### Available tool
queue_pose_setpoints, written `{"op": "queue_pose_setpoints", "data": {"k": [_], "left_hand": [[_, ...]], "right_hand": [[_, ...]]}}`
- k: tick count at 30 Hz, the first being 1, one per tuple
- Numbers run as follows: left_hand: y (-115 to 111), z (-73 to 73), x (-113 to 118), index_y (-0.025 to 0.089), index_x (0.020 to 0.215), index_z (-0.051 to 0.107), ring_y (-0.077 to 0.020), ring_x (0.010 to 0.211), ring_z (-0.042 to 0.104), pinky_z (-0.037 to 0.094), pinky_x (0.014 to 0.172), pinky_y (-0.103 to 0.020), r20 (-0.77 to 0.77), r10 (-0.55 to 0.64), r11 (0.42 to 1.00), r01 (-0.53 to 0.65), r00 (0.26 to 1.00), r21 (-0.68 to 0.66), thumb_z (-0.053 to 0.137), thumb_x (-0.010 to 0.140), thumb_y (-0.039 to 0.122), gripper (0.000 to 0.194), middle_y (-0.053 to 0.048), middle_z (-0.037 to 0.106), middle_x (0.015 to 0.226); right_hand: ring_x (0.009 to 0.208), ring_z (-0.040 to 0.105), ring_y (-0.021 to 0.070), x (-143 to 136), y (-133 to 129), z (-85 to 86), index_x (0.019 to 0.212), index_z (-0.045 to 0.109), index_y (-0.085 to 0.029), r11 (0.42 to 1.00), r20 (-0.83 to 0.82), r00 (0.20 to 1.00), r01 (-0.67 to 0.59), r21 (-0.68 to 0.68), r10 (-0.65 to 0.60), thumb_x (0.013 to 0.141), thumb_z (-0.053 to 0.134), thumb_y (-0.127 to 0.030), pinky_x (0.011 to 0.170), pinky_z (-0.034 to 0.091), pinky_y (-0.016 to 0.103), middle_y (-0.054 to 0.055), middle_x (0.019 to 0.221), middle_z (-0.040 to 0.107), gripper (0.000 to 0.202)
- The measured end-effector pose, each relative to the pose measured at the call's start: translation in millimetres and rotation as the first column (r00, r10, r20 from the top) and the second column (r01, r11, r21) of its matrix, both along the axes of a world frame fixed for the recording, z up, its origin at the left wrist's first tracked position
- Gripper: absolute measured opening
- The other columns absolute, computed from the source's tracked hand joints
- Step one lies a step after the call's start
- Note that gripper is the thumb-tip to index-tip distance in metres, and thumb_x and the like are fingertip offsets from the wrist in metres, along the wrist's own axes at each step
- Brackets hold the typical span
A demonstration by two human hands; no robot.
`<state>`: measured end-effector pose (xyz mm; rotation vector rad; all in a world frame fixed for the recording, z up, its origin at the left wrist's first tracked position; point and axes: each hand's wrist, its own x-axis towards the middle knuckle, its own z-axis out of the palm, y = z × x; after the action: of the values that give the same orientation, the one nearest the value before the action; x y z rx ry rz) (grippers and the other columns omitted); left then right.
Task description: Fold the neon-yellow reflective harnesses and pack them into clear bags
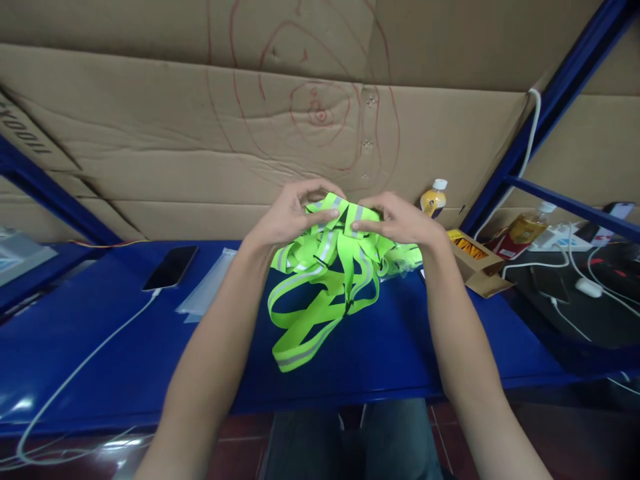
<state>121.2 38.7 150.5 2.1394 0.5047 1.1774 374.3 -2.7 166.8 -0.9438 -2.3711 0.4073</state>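
A bundle of neon yellow-green straps with grey reflective stripes hangs and lies in loops over the blue table, in front of me. My left hand is closed on the upper left part of the bundle, thumb on top. My right hand pinches its upper right part, with the thumb across a striped strap. The two hands are a short gap apart. Small black pieces show on the straps. Beyond my right wrist lies a clear plastic bag with more neon material in it.
On the blue table, a phone on a white cable and clear plastic bags lie left. At right are an open cardboard box, a bottle, another bottle and several cables. Cardboard stands behind.
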Motion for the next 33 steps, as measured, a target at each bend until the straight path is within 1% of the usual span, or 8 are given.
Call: {"op": "queue_pose_setpoints", "data": {"k": [5,8,10,14,18,23,28,33], "left_hand": [[-3,-1.4,-2,0.019,0.097,0.083,-0.0243,0.087,0.077,0.059,0.072,-0.031,-0.104,-0.007,0.967,-0.020,0.995,-0.252,0.087,0.083,0.075,0.058,-0.009,0.082,0.096],[-5,0.4,-5,0.018,0.088,0.082,-0.0295,0.078,0.079,0.063,0.067,-0.038,-0.050,-0.107,0.850,0.065,0.993,-0.522,0.076,0.081,0.091,0.073,-0.012,0.079,0.084],[-5,2.6,-8,0.017,0.086,0.081,-0.0300,0.074,0.078,0.063,0.066,-0.040,-0.006,-0.108,0.810,0.084,0.994,-0.580,0.083,0.079,0.084,0.067,-0.013,0.078,0.081],[-4,6.2,-17,0.017,0.094,0.080,-0.0221,0.075,0.075,0.058,0.069,-0.033,0.004,0.012,0.873,-0.009,1.000,-0.488,0.102,0.068,0.045,0.044,-0.008,0.080,0.087],[-7,9.5,-17,0.018,0.097,0.081,-0.0216,0.095,0.075,0.058,0.087,-0.032,-0.061,0.022,0.970,-0.036,0.998,-0.240,0.104,0.061,0.034,0.045,-0.006,0.082,0.101],[-26,19.2,-7,0.019,0.107,0.082,-0.0251,0.102,0.074,0.055,0.097,-0.037,-0.211,0.028,0.999,-0.021,0.977,0.035,0.091,0.079,0.031,0.032,-0.006,0.082,0.109],[-32,22.3,-3,0.023,0.106,0.084,-0.0332,0.120,0.068,0.047,0.116,-0.045,-0.168,0.301,0.926,-0.246,0.939,0.286,0.089,0.084,0.041,0.030,-0.009,0.080,0.116],[-27,16.2,0,0.021,0.112,0.082,-0.0310,0.112,0.069,0.052,0.105,-0.039,-0.037,0.356,0.926,-0.347,0.934,0.152,0.081,0.092,0.062,0.046,-0.009,0.081,0.114]], "right_hand": [[0.070,0.042,0.0144,-7,-7,4.0,0.081,0.064,-0.019,0.972,0.047,0.989,0.127,0.200,-0.139,0.103,0.071,-0.044,0.071,0.031,0.032,-0.003,0.069,0.052,0.034],[0.079,0.058,0.0208,-17,-12,3.8,0.096,0.075,-0.020,0.934,0.056,0.973,0.197,0.298,-0.223,0.104,0.065,-0.031,0.078,0.039,0.034,0.004,0.085,0.071,0.017],[0.096,0.067,0.0269,-27,-14,2.5,0.107,0.080,-0.021,0.911,0.053,0.970,0.203,0.359,-0.237,0.106,0.060,-0.026,0.088,0.045,0.037,0.010,0.101,0.078,0.020],[0.125,0.069,0.0324,-37,-16,1.3,0.127,0.081,-0.024,0.931,0.052,0.992,0.086,0.356,-0.112,0.104,0.068,-0.032,0.110,0.048,0.044,0.012,0.132,0.079,0.028],[0.122,0.072,0.0304,-26,-16,2.8,0.136,0.076,-0.021,0.977,-0.022,0.999,0.030,0.209,-0.026,0.100,0.076,-0.048,0.108,0.052,0.042,0.012,0.137,0.078,0.045],[0.082,0.061,0.0182,-5,-13,3.9,0.098,0.074,-0.016,0.999,0.026,0.999,0.046,0.026,-0.047,0.094,0.079,-0.065,0.075,0.045,0.029,0.003,0.090,0.072,0.050],[0.068,0.039,0.0121,-3,-13,7.3,0.078,0.064,-0.018,0.999,-0.051,0.998,0.042,-0.017,-0.043,0.095,0.072,-0.073,0.063,0.031,0.028,-0.004,0.068,0.047,0.058],[0.068,0.038,0.0122,-2,-17,11.4,0.078,0.064,-0.019,0.986,-0.158,0.977,0.153,0.071,-0.141,0.094,0.075,-0.070,0.063,0.031,0.029,-0.003,0.069,0.048,0.055]]}}
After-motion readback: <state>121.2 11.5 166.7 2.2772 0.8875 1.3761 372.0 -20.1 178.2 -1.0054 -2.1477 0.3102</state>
